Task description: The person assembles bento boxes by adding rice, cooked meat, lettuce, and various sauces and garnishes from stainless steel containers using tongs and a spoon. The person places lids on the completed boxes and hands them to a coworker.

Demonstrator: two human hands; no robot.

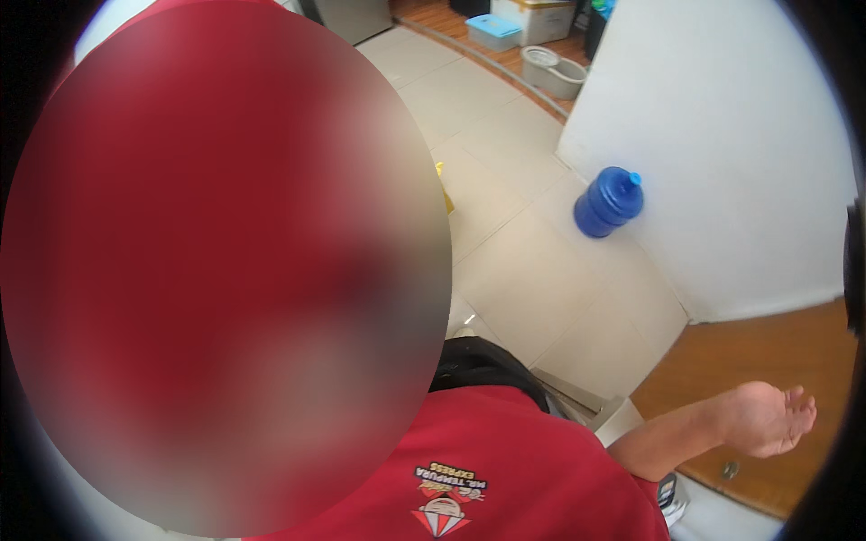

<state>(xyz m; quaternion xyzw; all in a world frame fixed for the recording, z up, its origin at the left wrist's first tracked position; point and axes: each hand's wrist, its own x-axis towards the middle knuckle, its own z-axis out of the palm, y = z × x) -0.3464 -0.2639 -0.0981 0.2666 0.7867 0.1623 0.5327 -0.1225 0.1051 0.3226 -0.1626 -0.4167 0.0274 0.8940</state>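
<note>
**Q:** Wood panel (767, 352): what does the figure show of it?

**A:** It lies directly under a hand (762, 419) that reaches out from a person in a red shirt (505, 451). The fingers are spread and loose, holding nothing and seemingly just above the wood. The wearer's hands are out of view. Judged from this, nothing has been picked up or shifted, so all the work remains.

**Q:** Edges and free room?

**A:** Beyond the fingertips the panel meets a white wall (722, 135). Up and to the left of the hand are open floor tiles (532, 270), with a blue bottle (609, 202) at the foot of the wall. A small round metal fitting (729, 470) sits just below the wrist.
</note>
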